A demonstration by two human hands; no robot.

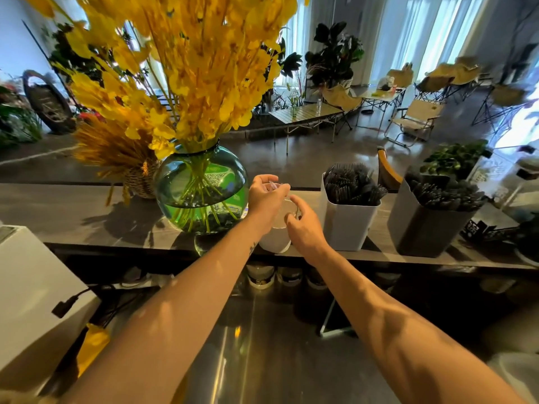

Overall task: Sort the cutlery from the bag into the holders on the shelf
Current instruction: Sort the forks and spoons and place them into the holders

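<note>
A small white holder (275, 239) stands on the dark shelf (87, 211), between a green vase and two fuller holders. My left hand (267, 196) hovers just above and behind its rim and pinches a small clear plastic piece (273, 185) in its fingertips; I cannot tell what the piece is. My right hand (303, 227) is at the holder's right side, with thumb and forefinger loosely curved over the opening and nothing visible between them. A white square holder (347, 225) and a dark grey holder (423, 231), further right, are packed with black cutlery. No bag is in view.
A round green glass vase (201, 191) of yellow flowers stands close to the left of my hands, with a woven basket (140, 182) behind it. A white box (32, 290) sits at lower left. A steel counter (250, 345) lies below the shelf. A potted plant (455, 156) stands at far right.
</note>
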